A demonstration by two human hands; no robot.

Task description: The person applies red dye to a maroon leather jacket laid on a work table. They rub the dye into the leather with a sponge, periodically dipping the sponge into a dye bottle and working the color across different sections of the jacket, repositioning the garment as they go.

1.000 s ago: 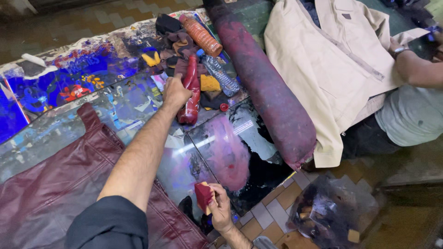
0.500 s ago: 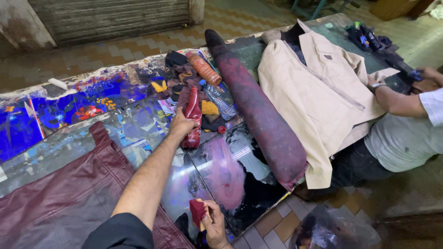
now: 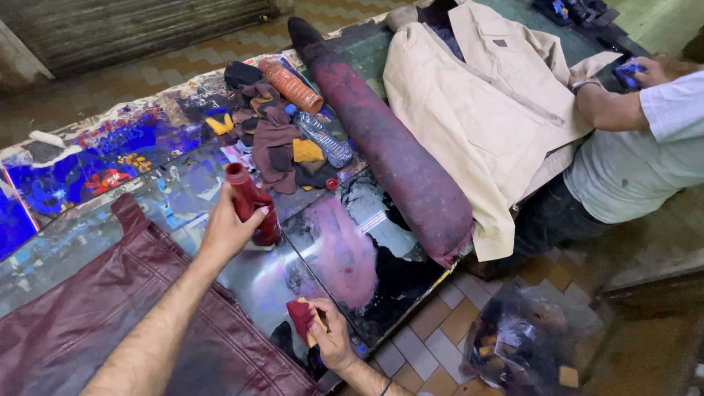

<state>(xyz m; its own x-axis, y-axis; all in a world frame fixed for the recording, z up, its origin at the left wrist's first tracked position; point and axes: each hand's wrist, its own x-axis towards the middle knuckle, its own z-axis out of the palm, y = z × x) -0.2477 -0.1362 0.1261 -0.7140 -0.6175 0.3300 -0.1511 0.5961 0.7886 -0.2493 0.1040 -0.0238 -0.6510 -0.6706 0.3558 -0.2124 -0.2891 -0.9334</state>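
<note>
- There is one view only, from a camera on the person's head; no second view shares the scene.
- It looks steeply down and forward over the person's own arms, onto a paint-stained table.
- The left hand is near the middle of the frame; the right hand sits close to the bottom edge, nearest to the camera.
- Beyond the hands, the view reaches the floor and a shutter behind the table.
- To the right of both hands, well apart, another person's arm enters the frame.

Tabletop: glossy, paint-stained. Bottle: smooth red plastic. Jacket: maroon leather, slight sheen. Coat: matt beige cloth. Roll: rough stained fabric.
</note>
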